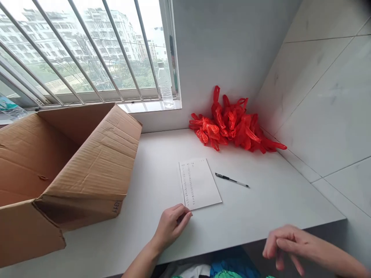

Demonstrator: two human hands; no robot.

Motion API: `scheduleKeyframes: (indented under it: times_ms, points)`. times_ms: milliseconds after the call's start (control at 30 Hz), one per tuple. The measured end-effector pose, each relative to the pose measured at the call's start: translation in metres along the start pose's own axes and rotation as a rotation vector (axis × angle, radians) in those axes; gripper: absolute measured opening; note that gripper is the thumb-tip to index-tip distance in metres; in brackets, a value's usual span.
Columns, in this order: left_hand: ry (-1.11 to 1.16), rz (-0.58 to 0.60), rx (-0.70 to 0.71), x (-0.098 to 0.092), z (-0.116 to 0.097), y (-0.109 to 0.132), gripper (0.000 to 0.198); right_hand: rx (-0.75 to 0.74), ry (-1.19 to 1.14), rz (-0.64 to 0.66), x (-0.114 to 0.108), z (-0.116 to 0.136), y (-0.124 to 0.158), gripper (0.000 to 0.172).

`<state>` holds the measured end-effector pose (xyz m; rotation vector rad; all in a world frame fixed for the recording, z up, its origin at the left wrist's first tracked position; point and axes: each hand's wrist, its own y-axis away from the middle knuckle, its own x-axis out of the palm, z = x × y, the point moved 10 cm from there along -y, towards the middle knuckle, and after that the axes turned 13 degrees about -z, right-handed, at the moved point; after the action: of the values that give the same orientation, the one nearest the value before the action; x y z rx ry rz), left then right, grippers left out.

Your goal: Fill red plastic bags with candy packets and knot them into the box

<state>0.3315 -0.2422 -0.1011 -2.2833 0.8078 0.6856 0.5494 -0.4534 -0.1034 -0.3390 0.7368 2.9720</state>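
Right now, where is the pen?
The pen lies on the table, just right of the printed sheet, in front of the red bags.

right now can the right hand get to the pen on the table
Probably yes. The right hand hangs off the table's front edge, holding nothing, and the pen lies in the open beyond it. Only bare tabletop lies between them; the sheet of paper is off to the pen's left.

head-worn view, facing down, near table (261, 216)

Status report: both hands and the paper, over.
Left hand loosely curled on table, beside paper corner. Right hand off the edge, empty. Pen beside paper.
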Motion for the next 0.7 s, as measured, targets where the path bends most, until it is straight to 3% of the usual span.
scheduleKeyframes:
  times_ms: [100, 200, 267, 333, 400, 500, 600, 700]
  points:
    - [-0.018, 0.005, 0.006, 0.000, -0.001, 0.001, 0.026, -0.313, 0.106, -0.111, -0.018, 0.103, -0.063, 0.041]
    - [-0.030, 0.000, 0.019, 0.000, -0.003, 0.003, 0.028, -0.515, 0.339, -0.449, -0.041, 0.197, -0.143, 0.030]
    - [-0.032, -0.011, 0.025, -0.001, -0.004, 0.004, 0.028, -0.531, 0.372, -0.602, -0.052, 0.234, -0.190, 0.028]
    - [-0.037, -0.028, 0.033, -0.002, -0.006, 0.006, 0.028, -0.503, 0.370, -0.740, -0.070, 0.248, -0.222, 0.025]
    - [-0.044, -0.045, 0.039, -0.004, -0.007, 0.007, 0.029, -0.489, 0.299, -0.942, -0.101, 0.249, -0.229, 0.020]
    - [-0.039, -0.056, 0.030, -0.004, -0.007, 0.009, 0.029, -0.610, 0.177, -1.072, -0.131, 0.247, -0.213, 0.026]
    - [0.002, -0.053, 0.021, -0.003, -0.008, 0.011, 0.028, -0.731, 0.134, -1.055, -0.137, 0.252, -0.182, 0.036]
    - [0.063, -0.071, 0.000, -0.004, -0.011, 0.013, 0.027, -0.852, 0.079, -0.956, -0.122, 0.262, -0.148, 0.038]
